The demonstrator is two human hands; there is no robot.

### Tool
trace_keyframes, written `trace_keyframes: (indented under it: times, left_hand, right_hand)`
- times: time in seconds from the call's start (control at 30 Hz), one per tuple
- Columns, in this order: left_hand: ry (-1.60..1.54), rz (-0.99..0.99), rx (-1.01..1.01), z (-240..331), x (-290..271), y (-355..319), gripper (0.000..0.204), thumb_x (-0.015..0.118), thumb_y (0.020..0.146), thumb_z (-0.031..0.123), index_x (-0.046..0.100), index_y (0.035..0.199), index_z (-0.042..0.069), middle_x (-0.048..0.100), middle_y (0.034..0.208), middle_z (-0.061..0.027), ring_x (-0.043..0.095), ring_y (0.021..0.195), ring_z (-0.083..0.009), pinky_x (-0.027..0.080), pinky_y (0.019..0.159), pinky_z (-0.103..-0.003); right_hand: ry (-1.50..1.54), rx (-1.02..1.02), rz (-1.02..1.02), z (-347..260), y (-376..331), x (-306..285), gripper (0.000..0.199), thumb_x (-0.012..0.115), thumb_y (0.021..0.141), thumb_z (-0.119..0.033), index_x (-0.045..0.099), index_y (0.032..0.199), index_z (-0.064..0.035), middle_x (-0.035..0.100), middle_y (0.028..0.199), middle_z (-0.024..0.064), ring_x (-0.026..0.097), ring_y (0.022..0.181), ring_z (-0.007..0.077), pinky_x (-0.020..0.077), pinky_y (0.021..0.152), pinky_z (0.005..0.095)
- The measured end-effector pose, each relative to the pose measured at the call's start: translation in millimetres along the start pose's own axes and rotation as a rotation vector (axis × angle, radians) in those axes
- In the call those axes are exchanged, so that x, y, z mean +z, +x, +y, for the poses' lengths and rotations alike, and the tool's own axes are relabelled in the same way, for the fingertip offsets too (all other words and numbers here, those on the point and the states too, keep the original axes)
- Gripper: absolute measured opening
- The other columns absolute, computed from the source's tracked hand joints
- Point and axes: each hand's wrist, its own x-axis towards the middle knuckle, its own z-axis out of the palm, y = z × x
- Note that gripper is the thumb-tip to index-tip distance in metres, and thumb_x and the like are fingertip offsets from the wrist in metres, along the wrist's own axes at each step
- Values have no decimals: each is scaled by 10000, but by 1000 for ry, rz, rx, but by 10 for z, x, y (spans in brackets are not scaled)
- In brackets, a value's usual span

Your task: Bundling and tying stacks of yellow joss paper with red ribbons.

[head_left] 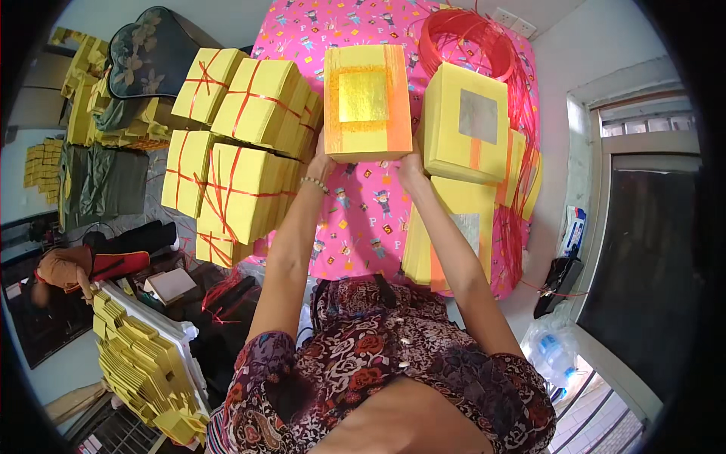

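Paper stack (367, 103): yellow, orange-streaked, gold foil square (363, 95) on top.

The stack (370, 94) hides most of the left hand (323, 160) and right hand (410, 162). The top edge cuts off the pink cloth (352, 246); the lower edge, the blouse (363, 325).

A pale wall (553, 113) runs down the right, with white sockets (514, 22) near the top — beside it, a dark door panel (643, 250) in a light frame, a barred opening (654, 123) above. A pink, cartoon-printed cover (333, 253) spreads over the table; upper left stands a dark floral chair back (155, 49) — bright daylight enters lower right
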Motion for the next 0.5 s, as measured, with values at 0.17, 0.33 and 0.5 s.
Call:
trace_keyframes:
  times: [0.17, 0.33, 0.5]
  left_hand:
    - [-35, 0, 33, -37, -41, -172, 421, 358, 991, 344, 474, 1290, 70, 583, 1209, -64, 598, 1044, -188, 500, 883, -332]
    - [-60, -4, 60, -128, -332, -702, 420, 362, 990, 344, 475, 1290, 72, 583, 1208, -64, 598, 1043, -189, 500, 880, -333]
    - [-76, -2, 99, -256, -509, -1180, 420, 366, 989, 344, 475, 1290, 73, 583, 1208, -64, 598, 1043, -191, 500, 877, -335]
  right_hand:
    - [5, 83, 44, 61, -343, 62, 505, 331, 939, -500, 446, 1315, -185, 484, 1325, 21, 371, 1232, 165, 290, 1006, 410]
    - [101, 87, 47, 369, -770, -6, 493, 309, 940, -494, 433, 1317, -202, 473, 1342, -18, 355, 1249, 145, 292, 990, 415]
    - [153, 125, 143, 803, -1288, -75, 505, 294, 955, -451, 372, 1375, -183, 460, 1345, 21, 413, 1212, 159, 326, 998, 408]
